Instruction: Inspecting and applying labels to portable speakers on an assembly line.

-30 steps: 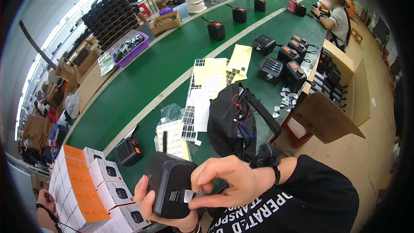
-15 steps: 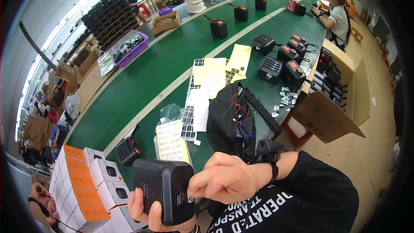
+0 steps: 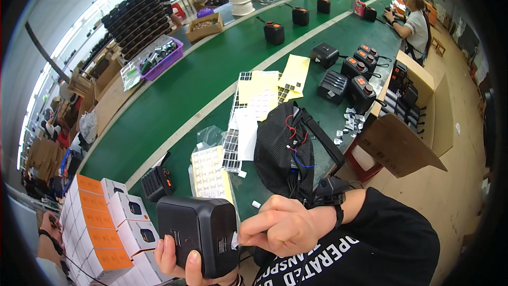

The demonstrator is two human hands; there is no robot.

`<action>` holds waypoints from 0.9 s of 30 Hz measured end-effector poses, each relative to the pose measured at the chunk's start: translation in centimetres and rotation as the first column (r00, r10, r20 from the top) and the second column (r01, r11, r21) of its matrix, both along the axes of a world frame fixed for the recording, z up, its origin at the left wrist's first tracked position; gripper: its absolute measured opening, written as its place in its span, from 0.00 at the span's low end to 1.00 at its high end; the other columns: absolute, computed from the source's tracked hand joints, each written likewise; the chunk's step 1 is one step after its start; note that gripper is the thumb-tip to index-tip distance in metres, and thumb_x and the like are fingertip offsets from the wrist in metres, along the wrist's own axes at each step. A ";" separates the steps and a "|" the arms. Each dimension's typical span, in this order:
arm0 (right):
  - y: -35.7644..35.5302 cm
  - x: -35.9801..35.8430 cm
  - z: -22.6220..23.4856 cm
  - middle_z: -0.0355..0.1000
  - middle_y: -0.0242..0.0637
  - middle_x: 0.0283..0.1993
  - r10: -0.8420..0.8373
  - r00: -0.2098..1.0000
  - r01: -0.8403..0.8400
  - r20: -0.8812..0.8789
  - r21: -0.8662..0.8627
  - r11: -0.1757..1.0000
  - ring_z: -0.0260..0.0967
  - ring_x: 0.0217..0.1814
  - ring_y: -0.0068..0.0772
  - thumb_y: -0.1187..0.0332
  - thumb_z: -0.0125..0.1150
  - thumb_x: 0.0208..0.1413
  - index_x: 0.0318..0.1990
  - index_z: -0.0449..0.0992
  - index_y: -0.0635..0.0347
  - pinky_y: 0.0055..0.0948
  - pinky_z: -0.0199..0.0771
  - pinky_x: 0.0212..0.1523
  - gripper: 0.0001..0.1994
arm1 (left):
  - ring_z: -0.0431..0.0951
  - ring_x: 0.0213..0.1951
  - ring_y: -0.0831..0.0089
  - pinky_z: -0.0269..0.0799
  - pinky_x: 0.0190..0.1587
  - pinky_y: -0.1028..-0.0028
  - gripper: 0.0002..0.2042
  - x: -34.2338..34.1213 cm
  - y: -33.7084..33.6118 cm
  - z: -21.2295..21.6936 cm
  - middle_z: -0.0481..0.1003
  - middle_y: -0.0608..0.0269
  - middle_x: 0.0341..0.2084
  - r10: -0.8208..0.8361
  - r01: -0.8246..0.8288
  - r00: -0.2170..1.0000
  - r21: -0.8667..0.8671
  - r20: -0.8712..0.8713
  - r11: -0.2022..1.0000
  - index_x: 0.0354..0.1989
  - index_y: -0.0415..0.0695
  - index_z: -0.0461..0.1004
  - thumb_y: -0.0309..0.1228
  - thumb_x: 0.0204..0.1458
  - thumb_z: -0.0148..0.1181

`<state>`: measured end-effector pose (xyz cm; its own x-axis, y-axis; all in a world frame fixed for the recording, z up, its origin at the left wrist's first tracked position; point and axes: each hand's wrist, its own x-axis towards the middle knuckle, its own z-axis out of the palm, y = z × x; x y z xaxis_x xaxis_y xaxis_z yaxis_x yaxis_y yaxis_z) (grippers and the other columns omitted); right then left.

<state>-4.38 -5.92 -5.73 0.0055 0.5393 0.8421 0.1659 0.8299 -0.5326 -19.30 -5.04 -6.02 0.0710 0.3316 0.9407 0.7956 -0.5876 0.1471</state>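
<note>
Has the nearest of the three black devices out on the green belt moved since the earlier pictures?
Yes: judged against the purple basket, that black device has shifted rightward and farther up the belt.

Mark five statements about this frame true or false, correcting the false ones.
1. The left hand's grip is on a black device. True.
2. A black mesh bag lies on the green table. True.
3. An open cardboard box stands to the left of the bag. False: it is to the right.
4. The right hand's grip is inside that box. False: it is at a white sticker on the device's side.
5. Orange-and-white cartons are stacked at the lower left. True.
</note>
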 end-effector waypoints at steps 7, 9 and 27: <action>-0.5 0.3 0.1 0.74 0.29 0.36 -0.064 0.989 0.059 0.135 0.041 0.997 0.58 0.26 0.27 0.82 0.66 0.36 0.17 0.56 0.53 0.20 0.59 0.26 0.20 | 0.65 0.50 0.56 0.64 0.50 0.57 0.32 -0.5 0.0 0.0 0.62 0.50 0.48 0.035 -0.034 0.999 0.028 -0.031 0.999 0.47 0.50 0.57 0.27 0.33 0.70; -0.2 0.7 0.2 0.74 0.31 0.36 -0.083 0.984 0.074 0.159 0.067 0.995 0.61 0.26 0.27 0.82 0.66 0.37 0.18 0.56 0.53 0.20 0.60 0.25 0.20 | 0.65 0.51 0.56 0.64 0.52 0.58 0.34 -0.6 -0.2 -0.1 0.62 0.49 0.49 0.049 -0.048 0.997 0.022 -0.064 0.999 0.49 0.49 0.56 0.27 0.32 0.71; 1.2 0.6 1.6 0.64 0.39 0.32 0.176 0.984 -0.163 0.031 -0.261 0.951 0.66 0.33 0.39 0.80 0.59 0.45 0.39 0.64 0.64 0.30 0.68 0.31 0.13 | 0.64 0.51 0.54 0.65 0.52 0.57 0.34 -0.9 0.7 -0.6 0.62 0.49 0.49 -0.060 0.060 0.998 -0.079 0.008 0.995 0.50 0.48 0.57 0.26 0.33 0.71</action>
